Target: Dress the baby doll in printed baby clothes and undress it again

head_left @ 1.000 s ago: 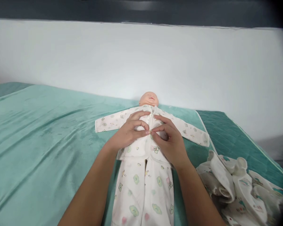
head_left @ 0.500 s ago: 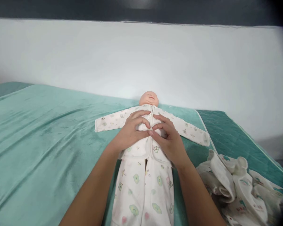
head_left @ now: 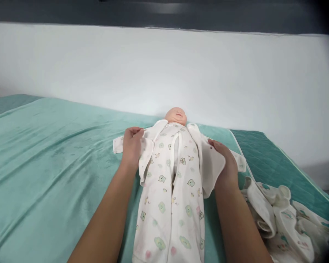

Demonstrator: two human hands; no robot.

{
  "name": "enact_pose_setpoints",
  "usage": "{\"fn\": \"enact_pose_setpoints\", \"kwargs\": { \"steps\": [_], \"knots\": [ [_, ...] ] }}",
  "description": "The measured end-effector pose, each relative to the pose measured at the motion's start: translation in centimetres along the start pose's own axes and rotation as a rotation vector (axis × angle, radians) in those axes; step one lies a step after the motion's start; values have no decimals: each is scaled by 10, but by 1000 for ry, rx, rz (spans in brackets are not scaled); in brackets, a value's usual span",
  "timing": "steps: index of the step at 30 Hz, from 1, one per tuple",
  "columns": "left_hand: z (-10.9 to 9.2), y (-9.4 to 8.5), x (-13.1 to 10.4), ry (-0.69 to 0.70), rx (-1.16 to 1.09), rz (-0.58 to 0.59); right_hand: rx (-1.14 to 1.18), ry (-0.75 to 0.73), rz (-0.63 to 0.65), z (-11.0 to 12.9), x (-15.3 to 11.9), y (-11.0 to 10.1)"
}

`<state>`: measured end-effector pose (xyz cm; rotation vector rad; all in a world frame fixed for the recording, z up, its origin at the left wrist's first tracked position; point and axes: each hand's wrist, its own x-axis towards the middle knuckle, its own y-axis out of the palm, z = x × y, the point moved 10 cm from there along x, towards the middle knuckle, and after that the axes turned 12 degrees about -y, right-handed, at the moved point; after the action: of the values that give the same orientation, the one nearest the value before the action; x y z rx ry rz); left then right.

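Observation:
A baby doll [head_left: 176,115] lies on its back, its head by the wall. White patterned baby trousers [head_left: 168,204] cover its legs and reach high up the chest. The white baby jacket [head_left: 211,162] is spread apart at the front, its pale inner side showing on the right. My left hand [head_left: 133,144] pinches the jacket's left front panel near the sleeve. On the other side, my right hand [head_left: 226,160] grips the right front panel, with the fingers partly behind the cloth. Both jacket sleeves stretch outward, partly covered by my hands.
A light green blanket [head_left: 57,164] with creases covers the bed. At the right lies a heap of white printed baby clothes [head_left: 287,215], beside a darker green quilted edge [head_left: 265,153]. The white wall [head_left: 153,69] rises behind the doll's head.
My hands were together at the middle of the jacket's closed front. They have moved apart, pulling the two front panels outward and uncovering the trousers' upper part.

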<state>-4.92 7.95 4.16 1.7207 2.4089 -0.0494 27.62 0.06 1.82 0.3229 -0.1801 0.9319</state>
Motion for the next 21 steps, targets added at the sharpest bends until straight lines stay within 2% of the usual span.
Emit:
{"fn": "enact_pose_setpoints", "kwargs": {
  "steps": [2, 4, 7, 10, 12, 15, 17, 19, 21],
  "knots": [
    [3, 12, 1, -12, 237, 59, -39, 57, -18, -11, 0, 0],
    [1, 27, -3, 38, 416, 145, -152, 48, 53, -11, -2, 10],
    [-5, 36, -9, 120, 535, 171, -350, -13, 156, -3, -4, 24],
    [-9, 37, -7, 198, 588, 193, -435, -22, 188, -1, -1, 23],
    [-15, 27, -1, 258, 653, 127, -488, -41, 170, 0, 6, 13],
    [-20, -5, 13, 266, 830, -126, -655, -85, 38, 3, 20, -18],
    [-21, -19, 18, 253, 977, -250, -806, -148, -35, 8, 24, -33],
    [-24, -17, 16, 315, 1098, -289, -923, -286, -33, 18, 22, -30],
    [-31, -5, 7, 460, 1146, -294, -965, -478, 36, 30, 13, -11]
  ]
}}
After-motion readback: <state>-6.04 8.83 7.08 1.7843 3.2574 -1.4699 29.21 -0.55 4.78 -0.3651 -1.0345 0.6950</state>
